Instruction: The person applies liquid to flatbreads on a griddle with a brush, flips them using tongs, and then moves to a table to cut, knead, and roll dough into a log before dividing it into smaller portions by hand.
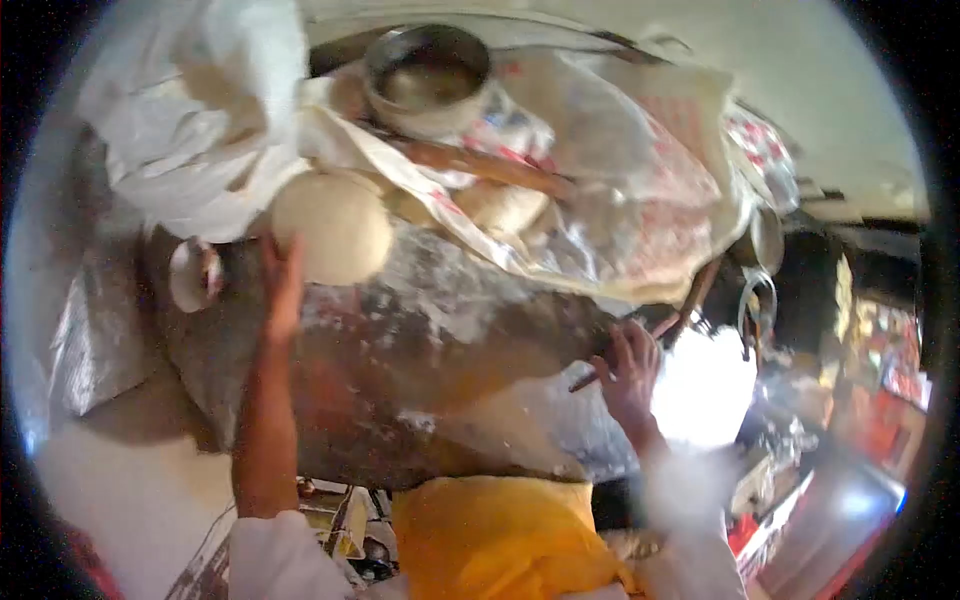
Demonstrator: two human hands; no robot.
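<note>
Dark worktop (370,400), mottled with pale powder, its far edge lined by coverings and vessels. At the far left corner rises a crumpled white plastic sack (220,130), directly behind and against the dough (332,228), a smooth, rounded, cream-coloured mass near the far edge. A small white bowl (190,277) lies to its left, near the left edge. Along the far edge spreads a translucent sack (640,150) with red print, wrinkled and pale; a brown wooden rod (480,163) lies slantwise over the coverings, in front of a round metal pot (425,115) with a dark interior. Beyond the right edge is a ring-shaped metal rim (757,300); a strong white glare hides the detail beside the right hand.

The left forearm extends across the worktop from the near edge, bare below a white sleeve (280,560); the left hand (283,275) touches the left side of the dough, fingers pointing away from the body and slightly parted. The right hand (630,370), near the right edge, reaches in from the near side with bent, separated fingers over a thin dark stick (583,382); whether they close on it cannot be told. Yellow cloth (500,530) covers the wearer's front at the near edge.
</note>
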